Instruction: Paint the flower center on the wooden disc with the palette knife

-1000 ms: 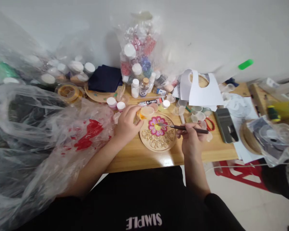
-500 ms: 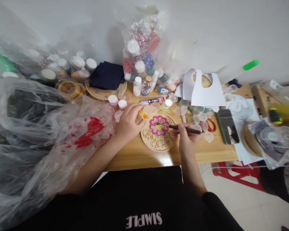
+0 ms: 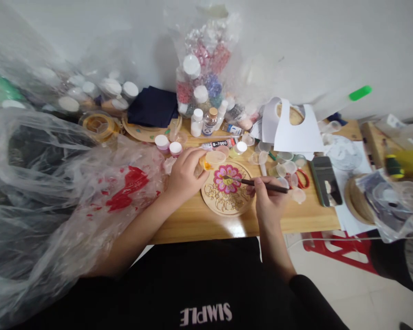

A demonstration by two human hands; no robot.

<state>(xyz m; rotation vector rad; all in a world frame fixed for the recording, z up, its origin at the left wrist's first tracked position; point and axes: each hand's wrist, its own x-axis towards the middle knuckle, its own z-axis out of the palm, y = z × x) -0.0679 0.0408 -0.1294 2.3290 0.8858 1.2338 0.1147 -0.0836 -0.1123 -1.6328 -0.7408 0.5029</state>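
A round wooden plaque (image 3: 223, 211) lies on the table, bearing a pink flower (image 3: 227, 172) with a yellow middle and gold outlined swirls below it. My right hand (image 3: 269, 201) is closed round a dark-handled paintbrush (image 3: 265, 185); its tip rests at the flower's centre. At the plaque's upper left, my left hand (image 3: 187, 174) pinches a small clear plastic cup (image 3: 206, 163) with orange-yellow paint inside. The cup's lid (image 3: 216, 157) hangs open over the plaque's top edge.
Behind the plaque lie a B-7000 glue tube (image 3: 220, 143), small jars (image 3: 162, 143) and bottles (image 3: 209, 122). Several clear cups, red scissors (image 3: 303, 178) and a phone (image 3: 326, 181) are on the right. A plastic bag with red paint (image 3: 129, 188) covers the left side.
Both hands keep nearly the same place. The brush tip still sits at the flower's centre, and the view has shifted very slightly.
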